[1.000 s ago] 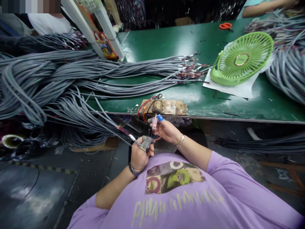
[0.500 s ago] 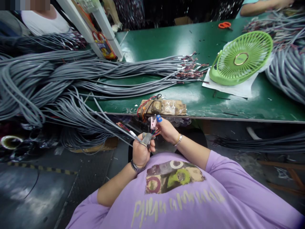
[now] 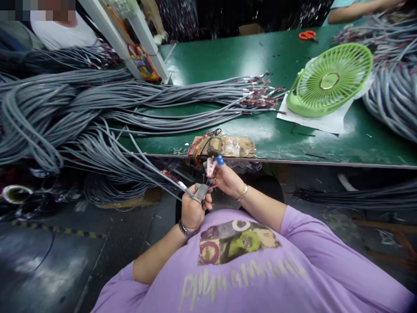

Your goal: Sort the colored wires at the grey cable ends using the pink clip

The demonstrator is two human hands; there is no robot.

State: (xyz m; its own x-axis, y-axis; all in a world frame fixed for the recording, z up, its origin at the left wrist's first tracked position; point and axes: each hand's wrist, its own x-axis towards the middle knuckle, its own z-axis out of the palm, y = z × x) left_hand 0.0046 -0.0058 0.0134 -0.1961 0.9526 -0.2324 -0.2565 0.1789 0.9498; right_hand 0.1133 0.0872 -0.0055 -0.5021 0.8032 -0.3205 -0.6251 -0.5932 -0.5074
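Note:
My left hand is closed round the stripped end of a grey cable, with a taped thumb pressing on it. Thin coloured wires fan out of that end toward my right hand. My right hand pinches those wires; its fingertips wear blue and pink covers. Both hands hover just below the front edge of the green table, close to my purple shirt. A small taped wooden block with red wires sits on the table edge right above the hands.
Thick bundles of grey cables cover the left half and spill off the edge. A green fan lies on white paper at right, with more cables beyond. Orange scissors lie far back. Other people are at both far corners.
My hands have drawn slightly closer together and the cable end has risen a little; the right fingers shifted along the coloured wires.

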